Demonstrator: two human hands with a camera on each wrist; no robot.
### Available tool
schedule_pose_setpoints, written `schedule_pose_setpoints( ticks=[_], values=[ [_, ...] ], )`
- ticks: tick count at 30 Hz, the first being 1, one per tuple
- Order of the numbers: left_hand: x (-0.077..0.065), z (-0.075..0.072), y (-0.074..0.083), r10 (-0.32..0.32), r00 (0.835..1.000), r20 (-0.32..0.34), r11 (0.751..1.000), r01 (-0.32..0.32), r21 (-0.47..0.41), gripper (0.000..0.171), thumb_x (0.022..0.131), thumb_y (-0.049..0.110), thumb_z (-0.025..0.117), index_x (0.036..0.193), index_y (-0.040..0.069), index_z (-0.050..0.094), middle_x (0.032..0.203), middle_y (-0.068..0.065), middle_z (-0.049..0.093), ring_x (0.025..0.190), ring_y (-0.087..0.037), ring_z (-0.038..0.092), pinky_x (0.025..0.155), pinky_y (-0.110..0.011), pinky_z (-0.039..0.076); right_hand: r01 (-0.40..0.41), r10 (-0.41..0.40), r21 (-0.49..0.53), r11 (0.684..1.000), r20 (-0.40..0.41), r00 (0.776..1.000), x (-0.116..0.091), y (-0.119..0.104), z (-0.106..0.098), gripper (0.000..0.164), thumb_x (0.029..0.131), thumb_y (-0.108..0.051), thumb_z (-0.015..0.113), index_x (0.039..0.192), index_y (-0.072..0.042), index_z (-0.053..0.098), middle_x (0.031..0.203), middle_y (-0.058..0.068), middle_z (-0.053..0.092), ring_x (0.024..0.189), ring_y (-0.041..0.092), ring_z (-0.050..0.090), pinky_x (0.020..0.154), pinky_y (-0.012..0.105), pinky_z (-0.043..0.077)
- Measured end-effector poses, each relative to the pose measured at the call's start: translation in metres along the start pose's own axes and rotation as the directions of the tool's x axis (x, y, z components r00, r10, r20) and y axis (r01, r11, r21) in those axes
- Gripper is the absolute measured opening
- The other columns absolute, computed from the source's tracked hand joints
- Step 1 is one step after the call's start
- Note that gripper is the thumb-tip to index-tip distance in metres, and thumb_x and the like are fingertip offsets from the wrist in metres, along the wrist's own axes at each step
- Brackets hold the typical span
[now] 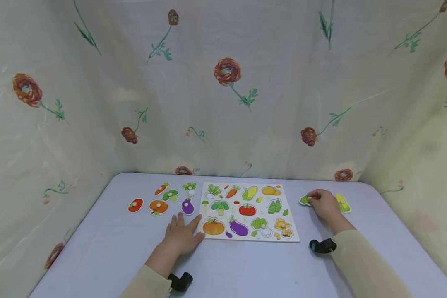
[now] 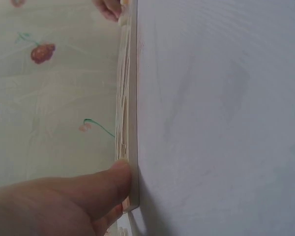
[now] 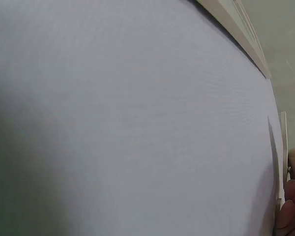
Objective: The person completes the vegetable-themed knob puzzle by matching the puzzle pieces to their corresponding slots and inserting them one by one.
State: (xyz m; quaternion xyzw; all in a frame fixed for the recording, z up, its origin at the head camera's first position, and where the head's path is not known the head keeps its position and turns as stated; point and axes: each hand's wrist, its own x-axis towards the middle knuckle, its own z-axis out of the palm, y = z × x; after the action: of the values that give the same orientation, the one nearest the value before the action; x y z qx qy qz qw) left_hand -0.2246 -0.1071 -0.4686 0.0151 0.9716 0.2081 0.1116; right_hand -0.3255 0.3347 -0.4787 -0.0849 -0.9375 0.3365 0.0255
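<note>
A vegetable puzzle board [image 1: 229, 212] with printed pictures lies flat on the table. My left hand [image 1: 181, 234] rests at its lower left corner, fingers spread, thumb and index finger touching the edge. In the left wrist view, the thumb [image 2: 119, 182] presses against the side of the board [image 2: 133, 123]. To the right of the board, my right hand [image 1: 323, 203] pinches a green puzzle piece [image 1: 304, 200], partly hidden by the fingers. The right wrist view shows that thin piece [image 3: 284, 142] tilted up from the tabletop. A yellow corn piece [image 1: 343, 203] lies just right of this hand.
Left of the board lie several loose pieces: a tomato [image 1: 135, 205], a carrot [image 1: 161, 189], a broccoli [image 1: 170, 195], a pumpkin [image 1: 158, 207], a white radish [image 1: 189, 188] and an eggplant [image 1: 188, 205]. A flowered curtain [image 1: 275, 103] hangs behind the table.
</note>
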Motion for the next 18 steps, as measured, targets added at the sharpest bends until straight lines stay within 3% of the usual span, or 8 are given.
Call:
schedule_pose_setpoints(
  ticks=[11,18],
  values=[
    [-0.002,-0.002,0.0,0.009,1.0,-0.006,1.0,-0.009,-0.006,0.062,0.097,0.043,0.062,0.152,0.021,0.045,0.159,-0.035,0.015,0.146,-0.055,0.007,0.116,-0.066,0.013,0.164,-0.163,-0.021,0.986,0.044,0.986,-0.009,-0.006,-0.007,0.019,0.099,-0.009,0.06,0.113,0.003,0.066,0.103,0.017,0.065,0.094,0.03,0.058,0.074,0.036,0.047],
    [-0.004,-0.004,0.001,0.014,1.0,-0.01,1.0,-0.014,-0.001,0.062,0.096,0.043,0.063,0.152,0.021,0.046,0.159,-0.035,0.016,0.146,-0.056,0.007,0.116,-0.066,0.013,0.189,-0.187,-0.015,0.982,0.091,0.978,-0.021,-0.031,-0.013,0.021,0.099,-0.012,0.063,0.115,0.001,0.066,0.106,0.016,0.065,0.092,0.029,0.058,0.074,0.036,0.049]
  ],
)
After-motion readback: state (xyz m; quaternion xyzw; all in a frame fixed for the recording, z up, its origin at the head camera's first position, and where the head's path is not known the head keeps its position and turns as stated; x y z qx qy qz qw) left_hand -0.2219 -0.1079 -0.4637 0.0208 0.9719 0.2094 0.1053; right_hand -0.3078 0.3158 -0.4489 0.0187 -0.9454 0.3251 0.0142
